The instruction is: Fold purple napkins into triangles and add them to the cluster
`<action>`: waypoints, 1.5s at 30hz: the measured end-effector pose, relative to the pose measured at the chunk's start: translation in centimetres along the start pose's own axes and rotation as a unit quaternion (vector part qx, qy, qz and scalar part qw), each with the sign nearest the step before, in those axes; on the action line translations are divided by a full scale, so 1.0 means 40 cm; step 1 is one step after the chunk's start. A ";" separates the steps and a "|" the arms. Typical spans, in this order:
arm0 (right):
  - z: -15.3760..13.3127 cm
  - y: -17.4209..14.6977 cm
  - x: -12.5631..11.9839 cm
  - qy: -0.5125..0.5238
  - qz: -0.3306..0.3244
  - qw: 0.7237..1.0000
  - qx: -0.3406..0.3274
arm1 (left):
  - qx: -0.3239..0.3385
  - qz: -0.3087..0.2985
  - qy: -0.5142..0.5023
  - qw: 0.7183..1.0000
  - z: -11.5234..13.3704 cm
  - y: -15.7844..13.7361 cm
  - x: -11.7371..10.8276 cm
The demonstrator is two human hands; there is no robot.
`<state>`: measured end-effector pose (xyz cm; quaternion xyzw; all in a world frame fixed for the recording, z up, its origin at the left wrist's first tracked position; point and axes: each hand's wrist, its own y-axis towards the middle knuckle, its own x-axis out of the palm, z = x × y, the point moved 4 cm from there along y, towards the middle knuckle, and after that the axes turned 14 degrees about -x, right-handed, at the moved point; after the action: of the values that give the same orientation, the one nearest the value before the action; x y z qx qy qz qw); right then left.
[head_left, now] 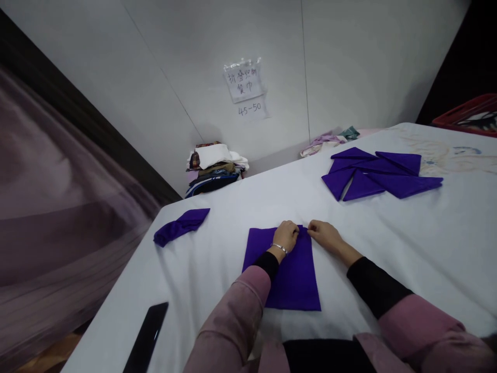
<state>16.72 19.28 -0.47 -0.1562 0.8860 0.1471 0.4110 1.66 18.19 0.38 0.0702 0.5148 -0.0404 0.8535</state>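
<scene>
A purple cloth napkin [294,280] lies flat as a near-square on the white-covered table [217,290], in front of me. My left hand [286,235] is closed in a pinch at the napkin's far edge, right of its middle, with a silver bracelet on the wrist. At the far right corner, my right hand [324,234] pinches the cloth between thumb and fingers. The forearms hide part of the napkin's left side.
Several folded purple napkins [373,173] overlap at the back right. One crumpled purple cloth [181,226] lies left. A black phone-like object [147,336] rests near the left edge. Beyond the table stand a clothes stack [215,168] and a wall with a paper sign [244,83].
</scene>
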 end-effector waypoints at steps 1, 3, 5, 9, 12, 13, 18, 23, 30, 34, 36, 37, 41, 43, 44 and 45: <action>0.004 0.001 0.002 0.014 0.008 1.000 -0.006 | 0.006 -0.002 -0.008 1.000 -0.004 -0.004 -0.001; 0.012 0.003 0.005 0.044 0.022 0.999 -0.016 | 0.019 -0.006 -0.024 0.999 -0.014 -0.013 -0.005; 0.016 0.004 0.007 0.079 0.033 0.996 -0.022 | 0.023 -0.013 -0.045 0.999 -0.025 -0.022 -0.010; 0.022 0.005 0.016 0.157 0.047 0.986 -0.026 | -0.032 -0.013 -0.095 0.995 -0.041 -0.020 -0.024; 0.031 0.004 0.030 0.206 0.056 0.977 -0.030 | -0.088 -0.033 -0.105 0.990 -0.037 0.002 -0.025; 0.036 0.004 0.036 0.222 0.059 0.973 -0.029 | -0.100 -0.051 -0.097 0.989 -0.032 0.011 -0.023; 0.059 0.006 0.067 0.288 0.071 0.954 -0.032 | -0.109 -0.111 -0.054 0.986 -0.012 0.051 -0.009; 0.066 0.010 0.070 0.266 0.086 0.960 -0.030 | -0.104 -0.104 -0.066 0.987 -0.013 0.054 -0.009; 0.059 0.008 0.049 0.236 0.085 0.968 -0.019 | -0.039 -0.078 -0.107 0.990 -0.017 0.013 -0.049; 0.051 0.010 0.050 0.272 0.095 0.957 -0.025 | 0.026 -0.104 -0.092 0.990 -0.005 0.010 -0.059; 0.044 0.011 0.053 0.307 0.098 0.946 -0.030 | 0.039 -0.126 -0.076 0.988 -0.001 0.021 -0.054; 0.040 0.011 0.054 0.324 0.100 0.940 -0.031 | 0.040 -0.133 -0.070 0.988 0.000 0.029 -0.051; 0.028 0.009 0.065 0.388 0.095 0.916 -0.014 | 0.020 -0.147 -0.068 0.987 -0.003 0.060 -0.035; 0.022 0.007 0.070 0.419 0.088 0.904 0.001 | 0.006 -0.153 -0.075 0.985 -0.006 0.069 -0.029; 0.018 0.006 0.072 0.434 0.083 0.897 0.004 | 0.000 -0.155 -0.078 0.985 -0.008 0.071 -0.027; 0.014 0.005 0.072 0.447 0.079 0.891 0.005 | -0.004 -0.157 -0.080 0.984 -0.009 0.072 -0.025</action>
<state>15.27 19.23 -3.03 -0.1332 0.9862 0.0894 -0.0402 1.29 21.10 1.33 -0.0185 0.4494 -0.1771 0.8754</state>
